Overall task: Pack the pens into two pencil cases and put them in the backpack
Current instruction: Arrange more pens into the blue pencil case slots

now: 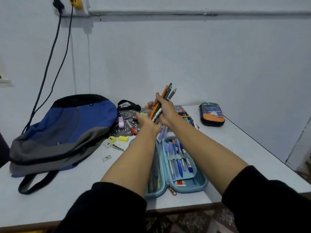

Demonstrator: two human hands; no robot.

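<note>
The right hand (165, 109) is gripping a bundle of pens (165, 91), which is tilting up and away. The left hand (145, 119) is lying open beneath the bundle's lower ends. An open case (198, 186) is lying under the forearms, holding pens in loops. A closed case (212, 114) is resting far right. The backpack (67, 128) is lying left.

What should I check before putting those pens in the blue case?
1. Pen bundle gripped by right hand: ok.
2. Blue pencil case lying open: ok.
3. Free room inside it: cannot tell; stored pens already sit there.
4. Dark pencil case open: not ok, looks closed.
5. All pens gathered: not ok; red marker lies on the mat.
6. Backpack open: cannot tell.
</note>
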